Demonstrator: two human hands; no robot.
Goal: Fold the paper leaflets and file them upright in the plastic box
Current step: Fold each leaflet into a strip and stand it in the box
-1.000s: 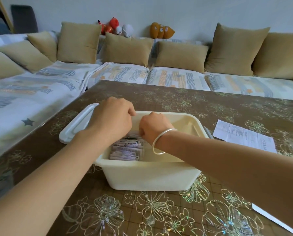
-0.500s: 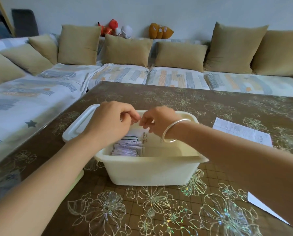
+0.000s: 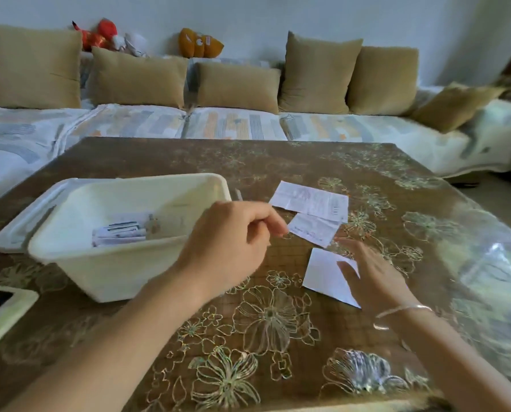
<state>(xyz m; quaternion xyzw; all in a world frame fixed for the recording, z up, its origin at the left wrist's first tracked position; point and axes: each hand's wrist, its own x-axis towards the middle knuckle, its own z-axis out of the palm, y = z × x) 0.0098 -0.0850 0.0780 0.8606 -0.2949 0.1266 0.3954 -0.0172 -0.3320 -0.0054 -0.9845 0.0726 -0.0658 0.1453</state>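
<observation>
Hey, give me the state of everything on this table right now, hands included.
Plastic box: open, lid off.
Lid: lying beside box, on its left.
Filed leaflets: folded, standing at box's left end.
Left hand: pinching a leaflet's edge.
Pinched leaflet: flat, right of box.
Far leaflet: flat on table, untouched.
Blank sheet: flat, under right hand's straight fingers.

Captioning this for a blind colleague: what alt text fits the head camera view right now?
The left hand pinches a small printed paper leaflet above a brown flowered table, with the right hand, fingers spread, over a white paper sheet. To the left stands a cream plastic box holding folded leaflets.
</observation>
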